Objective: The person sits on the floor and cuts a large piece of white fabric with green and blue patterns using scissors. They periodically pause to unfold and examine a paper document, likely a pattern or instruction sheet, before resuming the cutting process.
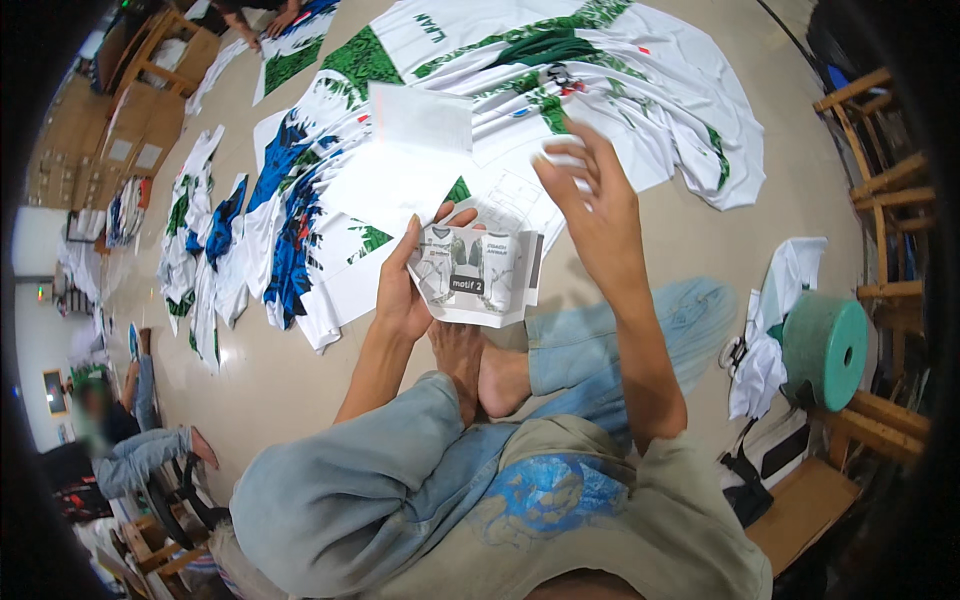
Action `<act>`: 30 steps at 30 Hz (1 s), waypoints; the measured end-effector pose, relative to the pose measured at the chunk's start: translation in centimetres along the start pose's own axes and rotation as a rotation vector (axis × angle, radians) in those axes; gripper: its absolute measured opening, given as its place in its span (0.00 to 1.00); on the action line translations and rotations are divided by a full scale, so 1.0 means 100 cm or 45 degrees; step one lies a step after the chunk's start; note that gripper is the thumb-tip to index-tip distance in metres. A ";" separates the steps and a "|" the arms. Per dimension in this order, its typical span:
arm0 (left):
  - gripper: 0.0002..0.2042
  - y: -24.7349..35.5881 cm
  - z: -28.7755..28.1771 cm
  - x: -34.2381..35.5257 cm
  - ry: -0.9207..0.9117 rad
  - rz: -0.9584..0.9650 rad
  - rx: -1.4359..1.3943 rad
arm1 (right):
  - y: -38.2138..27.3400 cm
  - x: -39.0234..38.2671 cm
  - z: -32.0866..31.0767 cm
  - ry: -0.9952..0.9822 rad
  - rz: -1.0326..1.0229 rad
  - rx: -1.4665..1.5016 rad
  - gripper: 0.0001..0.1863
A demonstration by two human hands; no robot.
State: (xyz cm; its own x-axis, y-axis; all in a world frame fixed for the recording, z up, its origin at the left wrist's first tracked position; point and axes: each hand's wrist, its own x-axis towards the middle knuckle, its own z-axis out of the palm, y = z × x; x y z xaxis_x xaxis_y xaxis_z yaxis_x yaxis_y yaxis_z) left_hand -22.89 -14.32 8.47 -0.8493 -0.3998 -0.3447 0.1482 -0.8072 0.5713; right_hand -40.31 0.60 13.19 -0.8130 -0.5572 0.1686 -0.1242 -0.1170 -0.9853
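My left hand [405, 290] is closed on a folded sheet of paper [462, 262] printed with grey pictures of shirts, its thumb along the left edge and fingertips showing above. The sheet is held over my bare feet [465, 365]. To the right and a little higher, my right hand [597, 205] is raised with its fingers apart and slightly blurred, and nothing shows in it. Beyond the paper lies a pale rectangular sheet or clear bag [421, 115], too glossy to tell which. White and green fabric pieces [680, 110] are spread on the floor past my hands.
Blue, green and white fabric pieces [290, 250] lie to the left. A green roll [825, 350] stands at the right beside crumpled white cloth [757, 375] and wooden racks [890, 190]. Another person [130, 440] sits at the far left; a co-worker's hands [280, 22] touch cloth at the top.
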 end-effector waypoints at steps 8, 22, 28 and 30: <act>0.24 0.006 0.000 -0.001 -0.040 0.180 -0.154 | 0.061 -0.079 0.007 -0.431 0.713 0.556 0.30; 0.21 0.018 0.010 -0.011 -0.032 0.437 0.232 | 0.043 -0.068 0.018 0.074 0.429 0.188 0.10; 0.22 0.012 0.011 -0.007 0.027 0.452 0.150 | 0.047 -0.073 0.036 0.296 0.243 0.150 0.10; 0.23 0.011 0.012 -0.006 0.021 0.453 0.179 | 0.046 -0.073 0.038 0.299 -0.080 -0.097 0.06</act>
State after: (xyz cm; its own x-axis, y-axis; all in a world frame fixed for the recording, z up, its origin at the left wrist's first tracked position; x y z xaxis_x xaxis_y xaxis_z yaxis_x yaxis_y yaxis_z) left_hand -22.81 -14.43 10.18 -0.7487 -0.6524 -0.1174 0.3608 -0.5497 0.7534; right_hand -32.81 0.98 7.57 -0.9111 -0.3437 0.2275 -0.2137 -0.0779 -0.9738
